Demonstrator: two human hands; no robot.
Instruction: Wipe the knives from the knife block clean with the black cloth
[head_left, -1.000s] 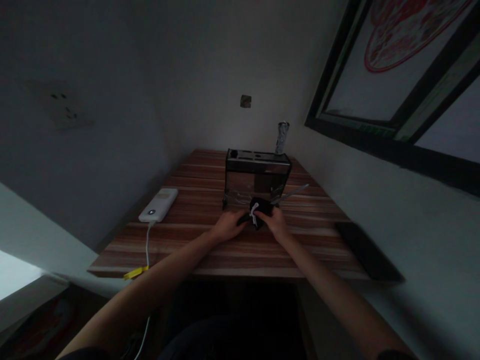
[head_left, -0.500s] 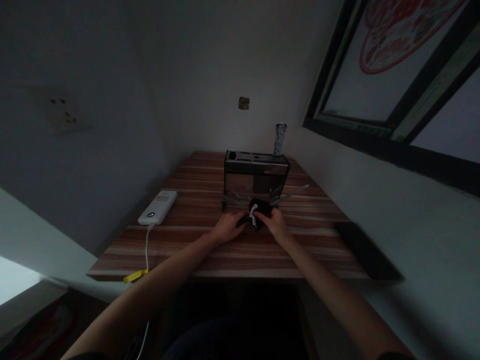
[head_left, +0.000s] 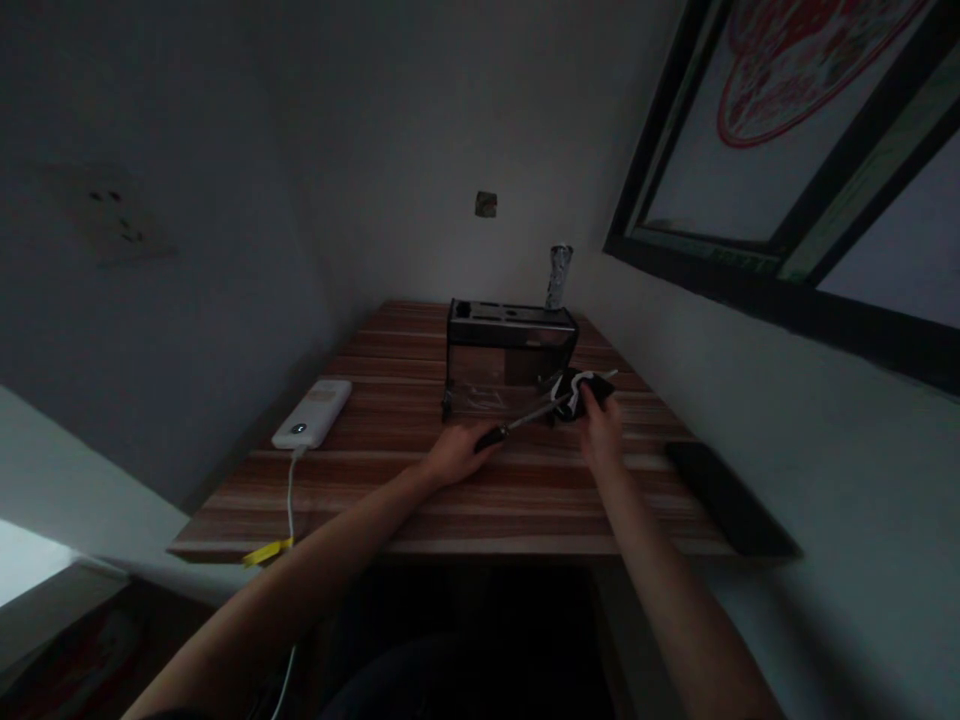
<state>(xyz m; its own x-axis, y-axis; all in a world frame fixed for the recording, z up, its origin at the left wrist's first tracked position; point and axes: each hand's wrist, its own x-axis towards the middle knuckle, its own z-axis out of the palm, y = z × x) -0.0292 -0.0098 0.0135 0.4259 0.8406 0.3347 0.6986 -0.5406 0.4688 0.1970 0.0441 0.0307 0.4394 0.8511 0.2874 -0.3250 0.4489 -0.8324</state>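
My left hand (head_left: 459,452) is closed around the black handle of a tool with a long, thin metal blade (head_left: 531,413). It points up and to the right; in this dim light I cannot tell whether it is a knife or a sharpening rod. My right hand (head_left: 600,425) pinches a black cloth with a white cord (head_left: 574,392) around the blade's far part. A pale tip shows past the cloth. Just behind the tool stands a box-shaped holder (head_left: 510,330) with a slotted top and see-through front. A shiny silvery handle (head_left: 558,278) rises from its right end.
On the left of the striped wooden table (head_left: 420,515) lies a white power bank (head_left: 313,414), its white cable (head_left: 291,495) hanging over the front edge with a yellow tag. A flat black object (head_left: 731,498) rests along the right edge. Walls enclose the back and both sides.
My right hand has slid the black cloth to the right along the blade, away from the handle, uncovering the part near my left hand. My left hand has stayed in place.
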